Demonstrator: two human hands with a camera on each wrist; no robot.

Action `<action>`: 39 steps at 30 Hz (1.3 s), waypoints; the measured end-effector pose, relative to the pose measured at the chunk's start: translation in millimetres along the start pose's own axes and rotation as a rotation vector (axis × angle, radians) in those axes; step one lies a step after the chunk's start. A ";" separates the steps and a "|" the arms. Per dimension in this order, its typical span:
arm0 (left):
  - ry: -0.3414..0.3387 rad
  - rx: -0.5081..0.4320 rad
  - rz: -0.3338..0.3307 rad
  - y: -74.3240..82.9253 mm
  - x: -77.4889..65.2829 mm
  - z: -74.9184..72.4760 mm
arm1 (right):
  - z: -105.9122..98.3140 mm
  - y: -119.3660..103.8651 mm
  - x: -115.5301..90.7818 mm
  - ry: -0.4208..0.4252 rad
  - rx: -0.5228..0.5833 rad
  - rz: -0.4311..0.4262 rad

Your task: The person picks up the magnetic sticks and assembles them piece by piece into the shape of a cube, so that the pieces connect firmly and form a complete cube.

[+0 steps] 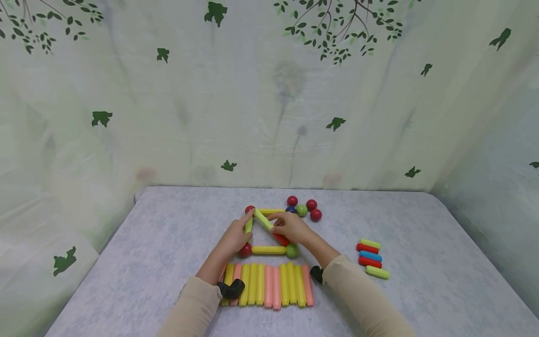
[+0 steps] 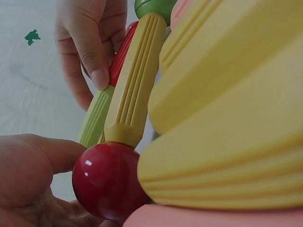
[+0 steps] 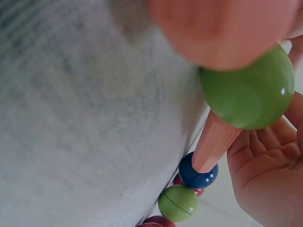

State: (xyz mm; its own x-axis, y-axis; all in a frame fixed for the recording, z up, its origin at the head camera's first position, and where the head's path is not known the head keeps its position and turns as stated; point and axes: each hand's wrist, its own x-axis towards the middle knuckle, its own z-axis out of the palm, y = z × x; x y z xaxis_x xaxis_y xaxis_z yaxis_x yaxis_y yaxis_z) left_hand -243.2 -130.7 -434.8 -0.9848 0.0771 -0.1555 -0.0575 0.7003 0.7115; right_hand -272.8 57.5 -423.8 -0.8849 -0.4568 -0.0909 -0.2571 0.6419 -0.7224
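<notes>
A flat four-sided frame of sticks and balls lies on the table. Its corners are an upper red ball [image 1: 249, 209], a blue ball [image 1: 291, 209], a green ball [image 1: 292, 251] and a lower red ball [image 2: 108, 179]. Slanting across it are a light green stick [image 1: 263, 218] and a red stick [image 1: 281, 239], end to end. My right hand [image 1: 292, 228] pinches the light green stick near where the two meet. My left hand [image 1: 234, 236] stretches its index finger to the upper red ball, its thumb beside the lower one. A pink stick [image 3: 215, 143] joins the green and blue balls.
A row of yellow and pink sticks [image 1: 276, 288] lies in front of the frame, close under both wrists. Several loose balls [image 1: 311, 204] sit behind it on the right. Farther right is a column of short coloured sticks [image 1: 370, 256]. A leaf-print curtain [image 1: 269, 117] hangs behind the table.
</notes>
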 end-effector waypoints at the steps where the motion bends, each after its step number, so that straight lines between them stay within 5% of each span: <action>1: -0.006 -0.004 -0.003 0.1 0.0 -0.1 | 0.3 -0.4 0.1 -0.001 -0.004 0.002; 17: -0.008 0.012 -0.017 2.8 1.1 -0.4 | 0.9 -4.1 1.1 0.008 -0.123 -0.033; 25: -0.020 -0.072 -0.013 0.3 -2.9 -4.9 | -6.4 -2.9 -5.0 0.033 -0.090 -0.014; 34: -0.091 -0.047 0.037 2.6 -7.1 -5.3 | -14.8 6.0 -16.0 0.052 -0.034 0.023; 39: -0.078 -0.022 0.032 4.9 -13.9 -12.6 | -27.3 16.4 -21.8 0.181 0.001 -0.031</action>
State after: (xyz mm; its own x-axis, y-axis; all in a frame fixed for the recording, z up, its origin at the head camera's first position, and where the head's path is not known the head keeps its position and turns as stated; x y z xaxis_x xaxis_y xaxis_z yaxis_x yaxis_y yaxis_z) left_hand -231.8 -137.3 -420.5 -0.9706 0.1549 -0.1842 -0.0303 0.6808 0.7319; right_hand -268.3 94.9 -415.0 -0.9319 -0.3583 0.0566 -0.2857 0.6286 -0.7233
